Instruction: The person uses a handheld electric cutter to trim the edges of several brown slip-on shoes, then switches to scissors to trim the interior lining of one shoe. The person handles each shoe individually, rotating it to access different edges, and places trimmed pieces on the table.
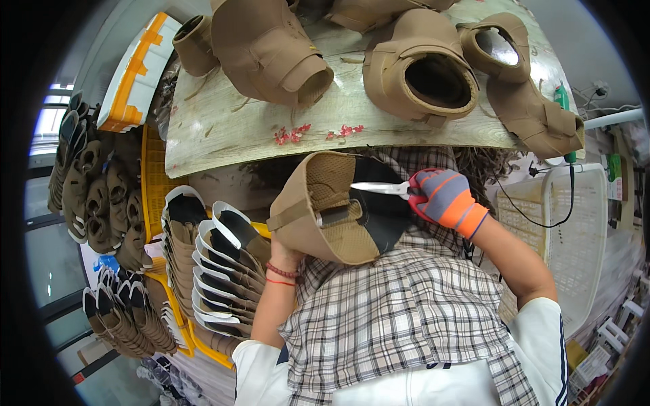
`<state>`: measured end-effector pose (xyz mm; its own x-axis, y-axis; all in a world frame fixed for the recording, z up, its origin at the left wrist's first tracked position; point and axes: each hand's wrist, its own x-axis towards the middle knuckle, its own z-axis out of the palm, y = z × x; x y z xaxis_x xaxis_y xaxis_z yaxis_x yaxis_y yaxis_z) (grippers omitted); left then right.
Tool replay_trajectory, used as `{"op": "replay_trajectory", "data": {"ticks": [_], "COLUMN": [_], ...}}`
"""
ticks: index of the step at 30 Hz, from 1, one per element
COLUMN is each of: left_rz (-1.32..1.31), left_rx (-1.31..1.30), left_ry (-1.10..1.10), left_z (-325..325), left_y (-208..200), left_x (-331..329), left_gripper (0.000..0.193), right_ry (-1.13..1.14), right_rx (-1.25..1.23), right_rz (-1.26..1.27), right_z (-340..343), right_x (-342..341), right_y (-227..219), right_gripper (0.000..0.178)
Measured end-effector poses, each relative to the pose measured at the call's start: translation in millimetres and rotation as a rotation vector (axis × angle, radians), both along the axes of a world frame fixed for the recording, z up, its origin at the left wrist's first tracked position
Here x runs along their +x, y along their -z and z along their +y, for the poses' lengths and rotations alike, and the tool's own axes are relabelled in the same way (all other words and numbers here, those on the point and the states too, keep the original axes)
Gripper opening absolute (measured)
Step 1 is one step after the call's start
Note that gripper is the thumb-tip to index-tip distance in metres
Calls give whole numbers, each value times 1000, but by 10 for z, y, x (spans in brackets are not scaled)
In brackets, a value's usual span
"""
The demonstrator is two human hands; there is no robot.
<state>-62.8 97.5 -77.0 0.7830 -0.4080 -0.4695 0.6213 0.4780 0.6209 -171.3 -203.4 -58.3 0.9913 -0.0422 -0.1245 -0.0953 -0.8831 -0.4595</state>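
In front of my lap I hold a tan padded fabric piece (298, 218), shaped like a deep cup. Its inside shows tan mesh, a strap and a black panel. My left hand (286, 253), bare, grips it from below on the left; most of its fingers are hidden behind the fabric. On my right hand (447, 196) is a grey and orange glove. That hand is closed round the red handles of a pair of scissors (380, 188), whose blades point left over the black panel. Whether the blades touch the fabric, I cannot tell.
Several tan padded pieces (271, 54) stand on the worn table (237, 135) ahead. To my left, white-edged pieces (227, 271) are stacked near a yellow crate (154, 183). A white plastic basket (575, 243) stands at the right, with a black cable (542, 224) hanging over it.
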Motion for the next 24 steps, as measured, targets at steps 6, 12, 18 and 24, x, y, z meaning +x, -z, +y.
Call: {"op": "replay_trajectory", "data": {"ticks": [6,12,18,24], "left_rz": [114,192,87,88], "left_rx": [332,336,393,386], "left_ry": [386,492,507,466], "left_z": [433,560,554,473], "left_y": [54,86,104,39], "left_x": [122,-15,-55,-76], "left_gripper": [28,48,38,32], "right_ry": [-171,-324,-358,-417], "right_rx": [112,13,2,-193], "right_rz": [29,230,210,145], "right_z": [237,350,464,379], "right_x": [-155,-193,-51,-70], "right_y": [-280,-125,-183,-297], "right_gripper": [32,37,37,34]}}
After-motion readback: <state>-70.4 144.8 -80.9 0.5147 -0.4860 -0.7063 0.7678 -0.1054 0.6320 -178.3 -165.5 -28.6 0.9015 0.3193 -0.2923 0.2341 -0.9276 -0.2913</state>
